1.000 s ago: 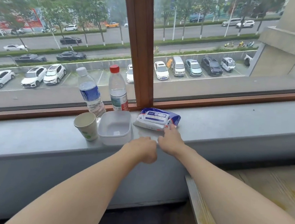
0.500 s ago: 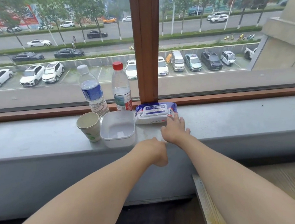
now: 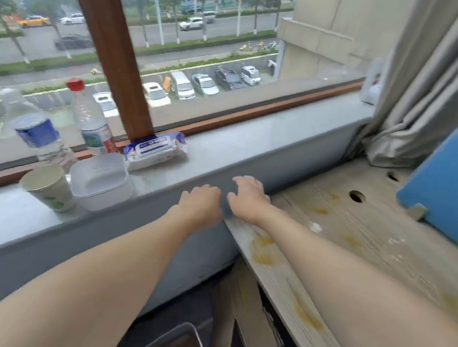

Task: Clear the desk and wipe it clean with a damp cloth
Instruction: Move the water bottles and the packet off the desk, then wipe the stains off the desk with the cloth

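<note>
Hands empty: left hand [image 3: 201, 202] curled, right hand [image 3: 248, 195] grip open at the stained surface [image 3: 355, 239] corner; next, pull a wipe from the pack [image 3: 155, 149].

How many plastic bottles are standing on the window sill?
2. The blue-label bottle stands far left, behind the paper cup. The red-cap bottle stands to its right, behind the plastic container. None seems hidden.

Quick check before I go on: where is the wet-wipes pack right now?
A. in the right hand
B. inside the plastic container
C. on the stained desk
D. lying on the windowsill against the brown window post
D: the wet-wipes pack lies on the windowsill at the foot of the window post, both hands away from it.
</note>
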{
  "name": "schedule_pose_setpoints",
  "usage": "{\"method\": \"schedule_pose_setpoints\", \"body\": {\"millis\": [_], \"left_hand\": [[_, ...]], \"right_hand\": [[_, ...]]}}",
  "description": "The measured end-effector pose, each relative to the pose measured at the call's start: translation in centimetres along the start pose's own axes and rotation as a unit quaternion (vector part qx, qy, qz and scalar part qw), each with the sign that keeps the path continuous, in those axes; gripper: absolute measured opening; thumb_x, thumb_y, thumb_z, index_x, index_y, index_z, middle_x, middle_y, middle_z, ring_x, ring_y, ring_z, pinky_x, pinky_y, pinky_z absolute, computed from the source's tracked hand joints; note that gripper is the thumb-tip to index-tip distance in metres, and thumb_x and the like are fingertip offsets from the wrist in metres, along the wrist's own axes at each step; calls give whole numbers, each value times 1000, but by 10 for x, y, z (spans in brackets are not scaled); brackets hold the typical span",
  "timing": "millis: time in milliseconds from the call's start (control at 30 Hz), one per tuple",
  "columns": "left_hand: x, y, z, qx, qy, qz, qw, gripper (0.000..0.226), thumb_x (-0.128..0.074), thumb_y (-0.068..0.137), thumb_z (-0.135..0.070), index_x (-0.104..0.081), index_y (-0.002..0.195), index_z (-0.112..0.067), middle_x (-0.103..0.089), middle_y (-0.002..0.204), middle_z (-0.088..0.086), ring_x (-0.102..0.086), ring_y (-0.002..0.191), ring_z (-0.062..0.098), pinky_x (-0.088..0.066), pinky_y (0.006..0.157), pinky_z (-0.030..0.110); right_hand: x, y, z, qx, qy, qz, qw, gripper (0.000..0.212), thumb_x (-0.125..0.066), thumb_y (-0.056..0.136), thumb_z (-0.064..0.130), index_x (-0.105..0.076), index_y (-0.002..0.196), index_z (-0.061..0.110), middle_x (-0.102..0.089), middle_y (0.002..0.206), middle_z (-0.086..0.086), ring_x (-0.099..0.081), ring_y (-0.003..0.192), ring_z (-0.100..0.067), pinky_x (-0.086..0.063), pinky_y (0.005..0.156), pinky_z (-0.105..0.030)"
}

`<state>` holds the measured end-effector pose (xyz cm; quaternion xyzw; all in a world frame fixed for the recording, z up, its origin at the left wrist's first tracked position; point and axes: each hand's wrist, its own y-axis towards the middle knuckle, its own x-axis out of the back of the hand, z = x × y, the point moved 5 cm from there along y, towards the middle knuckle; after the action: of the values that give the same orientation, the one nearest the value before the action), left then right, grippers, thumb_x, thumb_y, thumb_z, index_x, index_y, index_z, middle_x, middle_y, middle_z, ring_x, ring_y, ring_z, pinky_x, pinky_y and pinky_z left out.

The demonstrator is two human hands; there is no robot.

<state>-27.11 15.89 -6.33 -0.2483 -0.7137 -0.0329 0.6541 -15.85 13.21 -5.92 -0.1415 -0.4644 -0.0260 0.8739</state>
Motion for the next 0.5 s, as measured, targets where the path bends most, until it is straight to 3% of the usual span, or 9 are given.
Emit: {"method": "schedule_pose_setpoints", "body": {"millis": [67, 133, 300, 500], "left_hand": [[-5, -5, -44, -56, -8, -5, 998, 14, -47, 91, -20, -58, 98, -20, -59, 115, 2, -57, 112, 28, -45, 85, 42], [-16, -14, -91, -115, -12, 0, 993, 13, -45, 87, -18, -56, 90, -21, -60, 103, 0, -59, 103, 28, -44, 76, 39], [-61, -57, -229, -276, -5, 16, 961, 34, -47, 81, -20, -64, 111, -23, -69, 107, 3, -63, 102, 32, -54, 83, 43], [-134, -168, -404, -446, 22, 63, 892, 28, -51, 83, -13, -67, 105, -19, -69, 108, 10, -64, 104, 35, -54, 82, 43]], "right_hand": [[14, -30, -34, -37, 25, -32, 999, 52, -46, 99, 23, -38, 150, 17, -31, 157, -8, -22, 147, -26, -26, 117, -45], [26, -64, -70, -79, 48, -59, 994, 50, -48, 98, 23, -42, 147, 17, -37, 153, -11, -28, 144, -30, -29, 116, -44], [55, -171, -170, -191, 127, -136, 964, 42, -43, 96, 16, -52, 137, 17, -47, 142, -14, -42, 133, -35, -39, 108, -46], [73, -344, -298, -317, 208, -243, 893, 38, -42, 91, 11, -58, 125, 16, -59, 131, -12, -54, 120, -34, -47, 99, -44]]}}
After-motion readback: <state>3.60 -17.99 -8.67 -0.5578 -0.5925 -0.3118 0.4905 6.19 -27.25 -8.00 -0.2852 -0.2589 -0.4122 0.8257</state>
